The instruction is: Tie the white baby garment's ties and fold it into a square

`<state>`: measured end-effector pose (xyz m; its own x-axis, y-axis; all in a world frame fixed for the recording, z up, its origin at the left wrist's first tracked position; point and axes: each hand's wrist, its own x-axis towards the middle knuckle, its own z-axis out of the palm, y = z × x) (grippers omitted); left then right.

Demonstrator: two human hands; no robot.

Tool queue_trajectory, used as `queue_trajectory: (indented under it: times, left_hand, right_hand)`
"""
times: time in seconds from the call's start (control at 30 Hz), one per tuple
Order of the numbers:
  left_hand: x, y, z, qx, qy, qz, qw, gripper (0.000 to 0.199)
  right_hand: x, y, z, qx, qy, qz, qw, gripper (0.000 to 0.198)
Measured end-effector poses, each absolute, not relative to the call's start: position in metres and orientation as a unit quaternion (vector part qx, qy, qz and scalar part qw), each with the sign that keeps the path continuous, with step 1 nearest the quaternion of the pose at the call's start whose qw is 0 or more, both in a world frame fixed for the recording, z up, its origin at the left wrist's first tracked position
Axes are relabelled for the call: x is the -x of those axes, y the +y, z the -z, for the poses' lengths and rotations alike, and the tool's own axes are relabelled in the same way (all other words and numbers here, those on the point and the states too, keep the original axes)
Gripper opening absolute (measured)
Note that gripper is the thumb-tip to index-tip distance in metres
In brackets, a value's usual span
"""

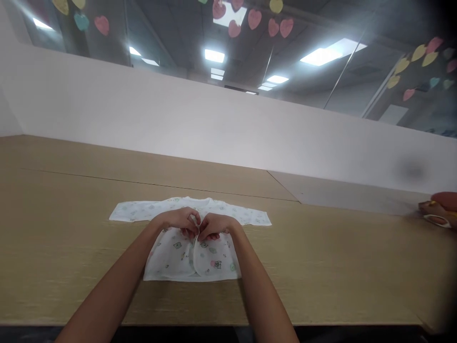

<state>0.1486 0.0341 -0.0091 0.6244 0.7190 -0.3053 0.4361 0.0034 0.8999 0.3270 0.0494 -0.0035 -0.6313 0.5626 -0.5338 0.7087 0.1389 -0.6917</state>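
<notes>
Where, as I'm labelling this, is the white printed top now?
In the head view, the white printed top lies on the tabletop, just left of centre, with the left hand and right hand at its front.

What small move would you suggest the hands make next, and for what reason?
I would probably press the front edges of the white top together where the hands meet. The left hand and right hand are side by side at the front opening, fingers bent on the cloth, and the top lies spread out. Whether anything is fastened there is hidden.
</notes>
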Motion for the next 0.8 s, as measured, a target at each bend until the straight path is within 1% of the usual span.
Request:
queue_trajectory:
  times: [0.17,0.27,0.57,0.8]
  left_hand:
    - [-0.149,0.033,0.008,-0.665,0.418,-0.145,0.601,0.04]
    - [-0.149,0.033,0.01,-0.658,0.416,-0.159,0.606,0.042]
    - [-0.153,0.032,0.011,-0.699,0.422,-0.144,0.559,0.036]
    - [-0.156,0.032,0.016,-0.669,0.423,-0.162,0.588,0.032]
  right_hand:
    - [-0.328,0.049,0.001,-0.424,0.727,0.538,0.053,0.015]
    - [-0.328,0.048,0.0,-0.433,0.715,0.547,0.042,0.014]
    - [-0.326,0.044,-0.004,-0.457,0.734,0.499,0.063,0.019]
    - [-0.326,0.042,-0.007,-0.483,0.727,0.485,0.055,0.017]
